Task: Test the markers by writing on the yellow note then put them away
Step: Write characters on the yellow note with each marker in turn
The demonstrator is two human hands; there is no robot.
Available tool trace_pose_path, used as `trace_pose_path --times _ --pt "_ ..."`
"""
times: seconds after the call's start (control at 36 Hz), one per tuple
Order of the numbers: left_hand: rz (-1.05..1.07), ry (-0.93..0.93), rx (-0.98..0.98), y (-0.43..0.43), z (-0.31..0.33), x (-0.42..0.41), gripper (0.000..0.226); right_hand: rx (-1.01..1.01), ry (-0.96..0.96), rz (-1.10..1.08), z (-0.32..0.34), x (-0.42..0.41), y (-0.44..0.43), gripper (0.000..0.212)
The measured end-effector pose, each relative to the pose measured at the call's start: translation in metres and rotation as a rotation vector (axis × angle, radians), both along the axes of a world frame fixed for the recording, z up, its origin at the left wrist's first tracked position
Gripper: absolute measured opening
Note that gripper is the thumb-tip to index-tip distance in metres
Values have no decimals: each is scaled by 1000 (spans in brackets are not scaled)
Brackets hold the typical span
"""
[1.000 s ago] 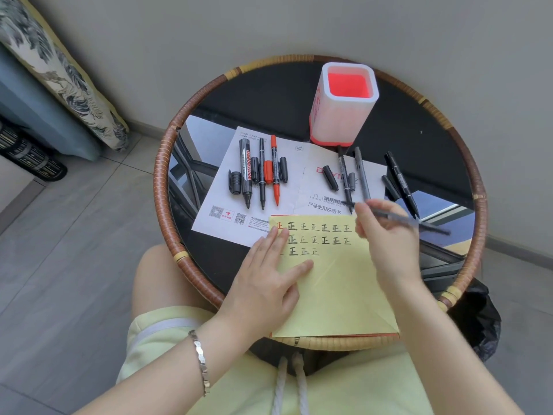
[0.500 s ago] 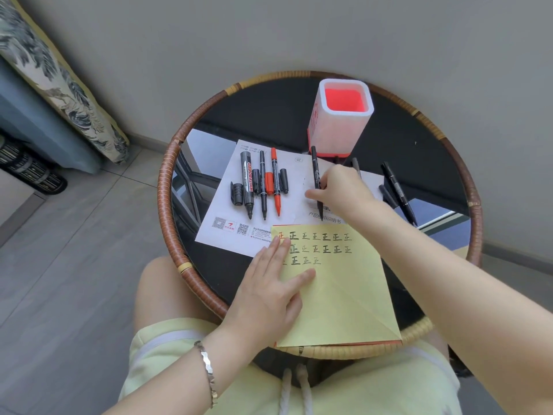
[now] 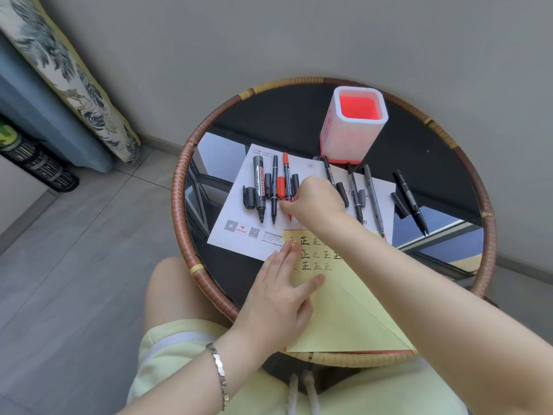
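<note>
Flat left hand [image 3: 278, 298] presses yellow note [image 3: 344, 319]; right hand [image 3: 317, 202] pinches red marker [image 3: 286, 172] beside caps [image 3: 280, 187].

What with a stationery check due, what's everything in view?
table: one, black, brown rim, by wall
paper sheet: one, white, on table
yellow note: one, yellow, overlapping sheet
holder: one, white and red, far side
red marker: one, red, on sheet
other markers: six, black or grey, on sheet and glass
caps: several, mostly black, beside markers
curtain: one, patterned, left
bracelet: one, silver, left wrist
left hand: one, flat on yellow note
right hand: one, pinching red marker
</note>
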State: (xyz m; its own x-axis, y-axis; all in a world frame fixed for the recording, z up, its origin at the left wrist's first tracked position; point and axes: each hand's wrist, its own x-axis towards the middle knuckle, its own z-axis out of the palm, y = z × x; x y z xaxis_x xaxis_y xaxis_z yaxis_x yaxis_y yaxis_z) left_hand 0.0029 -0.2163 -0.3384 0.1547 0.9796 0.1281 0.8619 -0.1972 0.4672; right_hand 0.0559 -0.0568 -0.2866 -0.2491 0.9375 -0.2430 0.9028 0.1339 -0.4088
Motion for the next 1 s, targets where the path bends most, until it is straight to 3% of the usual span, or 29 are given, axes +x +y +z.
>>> trace_pose_path --times 0.11,0.25,0.39,0.47,0.64,0.75,1.0 --pt "-5 -7 -11 0 2 0 38 -127 113 -105 8 5 -1 19" --pt "-8 12 -31 1 3 -1 40 -223 418 -196 34 35 -17 22" --pt "-10 54 -33 -1 4 0 39 -142 688 -301 48 75 -44 9" --pt "-12 69 -35 -1 4 0 38 -64 809 -251 46 101 -61 16" --pt "-14 86 -37 -1 5 0 39 -109 846 -314 18 127 -84 16" --pt "-14 83 -37 0 5 -1 39 -83 887 -404 7 122 -93 3" --pt "-16 95 -31 0 6 -1 39 172 941 -608 -17 94 -96 35"
